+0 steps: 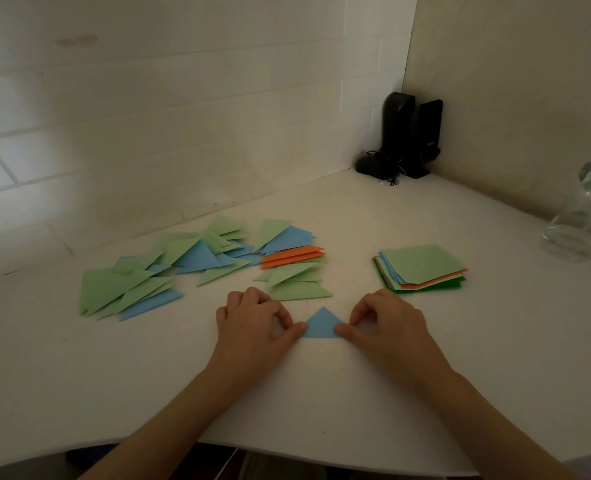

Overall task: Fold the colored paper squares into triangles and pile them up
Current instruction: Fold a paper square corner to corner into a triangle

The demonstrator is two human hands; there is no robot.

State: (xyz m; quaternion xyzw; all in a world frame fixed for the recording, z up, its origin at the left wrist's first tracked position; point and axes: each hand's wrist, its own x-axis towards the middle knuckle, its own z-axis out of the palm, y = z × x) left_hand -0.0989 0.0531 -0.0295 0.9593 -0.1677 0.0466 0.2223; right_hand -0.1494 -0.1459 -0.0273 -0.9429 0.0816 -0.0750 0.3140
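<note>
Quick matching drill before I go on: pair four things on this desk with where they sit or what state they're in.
Things:
1. blue triangle
2. square stack
3. orange triangles
4. glass jar

Places or states:
A. far right edge of the desk
B. pinched at both ends by the left hand and right hand
C. unfolded, light green sheet on top, right of the hands
D. lying in the loose pile of folded pieces

Pairs: 1-B, 2-C, 3-D, 4-A
</note>
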